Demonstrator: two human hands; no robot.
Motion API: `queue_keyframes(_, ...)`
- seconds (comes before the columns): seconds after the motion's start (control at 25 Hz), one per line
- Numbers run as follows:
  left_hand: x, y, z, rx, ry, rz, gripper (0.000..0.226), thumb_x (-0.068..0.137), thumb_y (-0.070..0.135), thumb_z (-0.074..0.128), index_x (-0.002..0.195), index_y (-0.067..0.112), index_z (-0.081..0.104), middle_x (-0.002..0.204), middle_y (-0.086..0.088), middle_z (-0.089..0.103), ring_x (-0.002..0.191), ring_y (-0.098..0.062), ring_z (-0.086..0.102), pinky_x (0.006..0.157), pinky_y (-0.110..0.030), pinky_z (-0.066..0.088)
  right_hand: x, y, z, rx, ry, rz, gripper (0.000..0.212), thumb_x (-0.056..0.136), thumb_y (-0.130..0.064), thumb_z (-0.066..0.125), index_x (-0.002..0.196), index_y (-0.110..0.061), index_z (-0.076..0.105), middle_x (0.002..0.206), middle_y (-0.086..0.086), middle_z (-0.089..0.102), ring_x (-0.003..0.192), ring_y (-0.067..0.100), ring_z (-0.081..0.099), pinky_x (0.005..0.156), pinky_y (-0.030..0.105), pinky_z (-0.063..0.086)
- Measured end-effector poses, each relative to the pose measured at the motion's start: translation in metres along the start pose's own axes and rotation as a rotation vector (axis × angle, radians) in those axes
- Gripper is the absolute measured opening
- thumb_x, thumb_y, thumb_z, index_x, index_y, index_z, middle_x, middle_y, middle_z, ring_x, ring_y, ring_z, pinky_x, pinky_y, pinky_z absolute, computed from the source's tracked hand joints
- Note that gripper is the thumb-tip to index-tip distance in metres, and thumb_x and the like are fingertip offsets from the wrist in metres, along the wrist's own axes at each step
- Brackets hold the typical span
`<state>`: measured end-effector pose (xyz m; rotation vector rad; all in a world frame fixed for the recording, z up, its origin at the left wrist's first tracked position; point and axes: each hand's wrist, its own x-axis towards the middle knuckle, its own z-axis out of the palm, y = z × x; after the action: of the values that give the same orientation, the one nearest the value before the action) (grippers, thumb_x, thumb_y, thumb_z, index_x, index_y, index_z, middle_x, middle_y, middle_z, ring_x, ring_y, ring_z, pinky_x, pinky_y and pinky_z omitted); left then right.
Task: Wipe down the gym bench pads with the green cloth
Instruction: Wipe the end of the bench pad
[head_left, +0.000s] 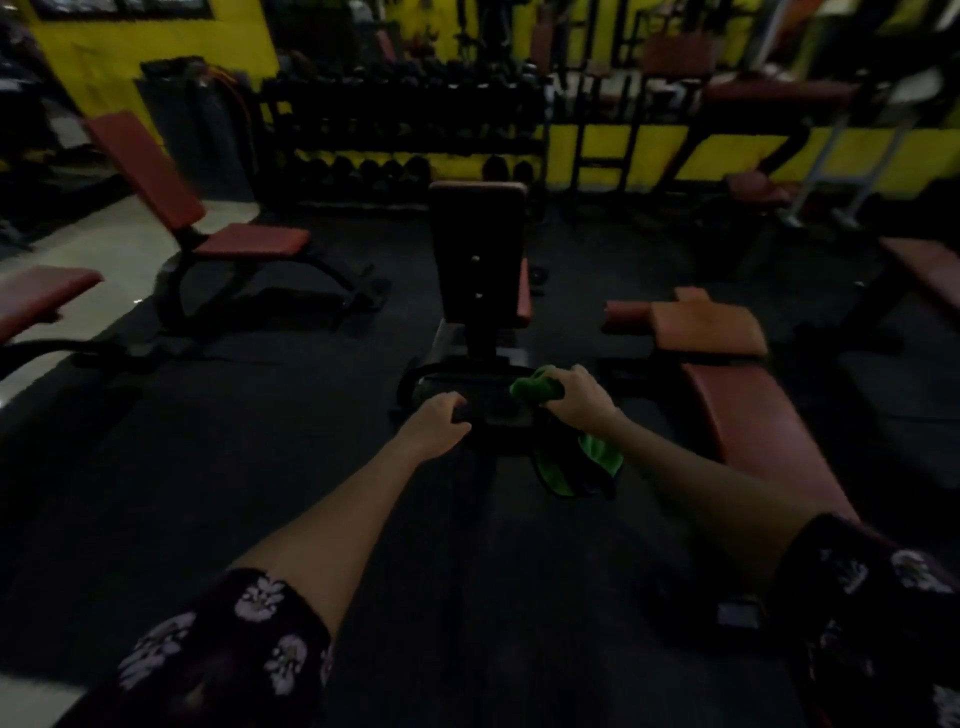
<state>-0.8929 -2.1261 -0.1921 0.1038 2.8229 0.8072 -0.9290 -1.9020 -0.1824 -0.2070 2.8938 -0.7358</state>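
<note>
An adjustable bench (480, 270) stands ahead of me with its dark back side toward me; only a red pad edge shows at its right. A black handle bar (488, 410) at the bench's near end is gripped by both hands. My left hand (434, 423) is closed around the bar's left end. My right hand (582, 397) holds the bar's right end together with the green cloth (537, 387). Part of the cloth hangs below my wrist (597, 457).
A red-padded decline bench (748, 415) lies close on the right. Another red incline bench (171, 208) stands at the left and a red pad (41, 296) at the far left. A dumbbell rack (405, 135) lines the yellow wall. Dark rubber floor (260, 441) surrounds me.
</note>
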Motion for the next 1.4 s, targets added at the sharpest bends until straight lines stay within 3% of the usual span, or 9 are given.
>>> queue_keyframes(0.4, 0.184, 0.073, 0.028, 0.133, -0.321, 0.441, 0.042, 0.091, 0.020, 0.055, 0.131, 0.011, 0.046, 0.137, -0.007, 0.045, 0.123, -0.021, 0.046, 0.100, -0.030, 0.036, 0.060, 0.091, -0.023, 0.061, 0.167, 0.459, 0.052, 0.086, -0.028, 0.063, 0.135, -0.024, 0.046, 0.125, 0.013, 0.041, 0.112, 0.033, 0.050, 0.092, 0.040, 0.047)
queue_keyframes(0.64, 0.310, 0.134, 0.050, 0.203, -0.444, 0.575, 0.041, 0.091, 0.022, 0.055, 0.131, 0.014, 0.047, 0.135, -0.004, 0.046, 0.116, -0.019, 0.050, 0.096, -0.030, 0.041, 0.125, 0.165, -0.053, 0.154, 0.279, 0.637, 0.050, 0.084, -0.028, 0.062, 0.132, -0.026, 0.049, 0.125, 0.012, 0.045, 0.113, 0.032, 0.050, 0.090, 0.040, 0.047)
queue_keyframes(0.84, 0.388, 0.183, 0.067, 0.277, -0.509, 0.659, 0.043, 0.093, 0.021, 0.052, 0.135, 0.015, 0.043, 0.141, -0.003, 0.041, 0.122, -0.020, 0.047, 0.098, -0.031, 0.039, 0.169, 0.212, -0.080, 0.193, 0.336, 0.735, 0.049, 0.086, -0.027, 0.062, 0.133, -0.026, 0.048, 0.123, 0.011, 0.045, 0.117, 0.030, 0.046, 0.091, 0.038, 0.045)
queue_keyframes(1.2, 0.536, 0.280, 0.147, 0.474, -0.704, 0.927, 0.047, 0.093, 0.020, 0.054, 0.137, 0.009, 0.040, 0.143, -0.009, 0.039, 0.127, -0.025, 0.044, 0.102, -0.033, 0.038, 0.231, 0.303, -0.100, 0.284, 0.459, 1.002, 0.051, 0.083, -0.027, 0.065, 0.132, -0.028, 0.049, 0.128, 0.009, 0.046, 0.120, 0.028, 0.046, 0.100, 0.037, 0.041)
queue_keyframes(1.4, 0.613, 0.337, 0.185, 0.584, -0.862, 1.141, 0.048, 0.092, 0.019, 0.055, 0.136, 0.007, 0.041, 0.140, -0.011, 0.041, 0.125, -0.026, 0.045, 0.101, -0.033, 0.038, 0.276, 0.340, -0.112, 0.357, 0.576, 1.261, 0.048, 0.086, -0.029, 0.064, 0.131, -0.028, 0.050, 0.123, 0.011, 0.045, 0.112, 0.030, 0.051, 0.092, 0.040, 0.047)
